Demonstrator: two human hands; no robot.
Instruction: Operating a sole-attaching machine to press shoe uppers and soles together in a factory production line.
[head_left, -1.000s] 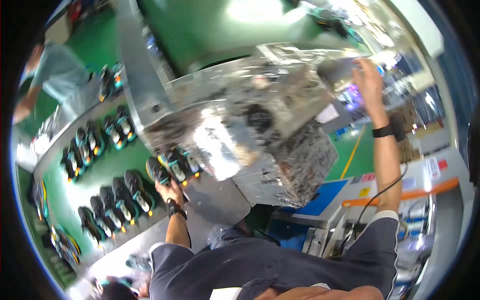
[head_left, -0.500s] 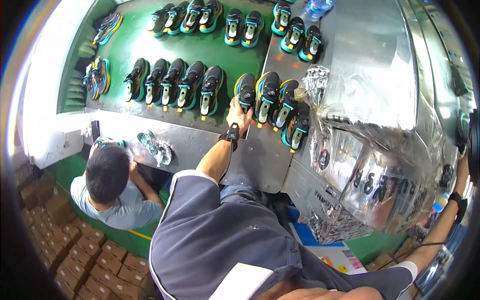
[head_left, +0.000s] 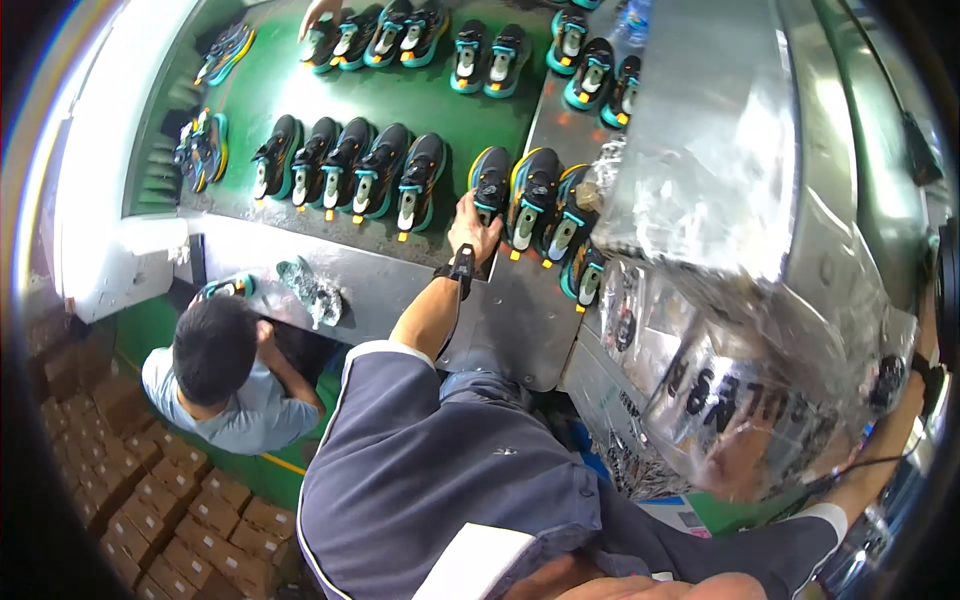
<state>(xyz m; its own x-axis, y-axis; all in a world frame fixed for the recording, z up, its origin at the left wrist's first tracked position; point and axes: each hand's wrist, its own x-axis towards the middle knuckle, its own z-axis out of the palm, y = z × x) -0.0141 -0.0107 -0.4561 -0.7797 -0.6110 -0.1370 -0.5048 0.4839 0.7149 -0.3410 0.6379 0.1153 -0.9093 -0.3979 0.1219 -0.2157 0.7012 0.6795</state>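
Note:
My left hand reaches to the work surface, its fingers closed at the heel of a dark sneaker with a yellow and teal sole. Beside it on the grey metal plate stand more sneakers, including a dark one with an orange tab. My right arm stretches out at the far right edge. The right hand is mostly cut off and dark there, so its fingers do not show. Nearest to it is a large clear plastic sheet with black print, draped around a shiny grey panel.
Several matching sneakers stand in rows on the green surface. Another person's hand is at the far row. A seated person works at the left, near brown cartons. A plastic bottle lies at the back.
The panel and plastic sheet have shifted left, covering more of the nearby sneakers. My right arm has moved slightly. Another person's hand has come in at the far row. My left hand stays at its sneaker.

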